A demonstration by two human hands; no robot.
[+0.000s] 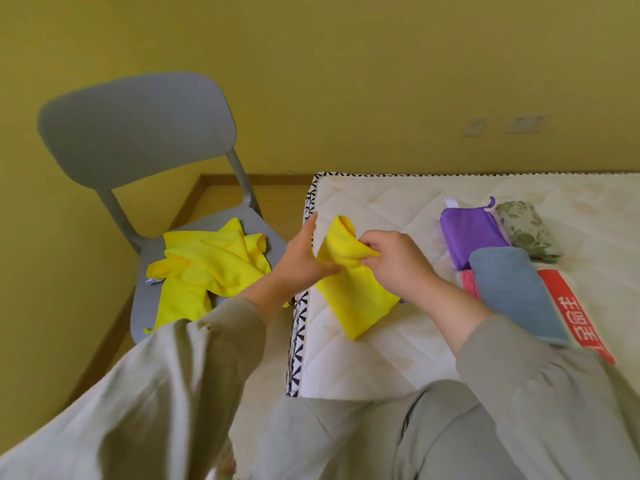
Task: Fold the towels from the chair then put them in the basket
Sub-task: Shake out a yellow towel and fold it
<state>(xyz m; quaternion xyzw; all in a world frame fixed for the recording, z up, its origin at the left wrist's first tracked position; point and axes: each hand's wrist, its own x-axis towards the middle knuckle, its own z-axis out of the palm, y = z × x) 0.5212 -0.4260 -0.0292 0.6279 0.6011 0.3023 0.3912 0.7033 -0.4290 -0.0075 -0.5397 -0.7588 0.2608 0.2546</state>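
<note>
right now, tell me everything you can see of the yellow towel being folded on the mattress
The yellow towel is bright, plain, soft-looking cloth, already folded into a narrow strip. Its lower part lies flat and slanted on the white quilted mattress, near the patterned edge. Its upper end is lifted and curled over. The right hand pinches that raised end, and the left hand holds its left edge.

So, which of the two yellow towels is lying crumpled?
The crumpled towel on the chair. The other towel is a folded strip on the mattress, held by the left hand and right hand.
</note>
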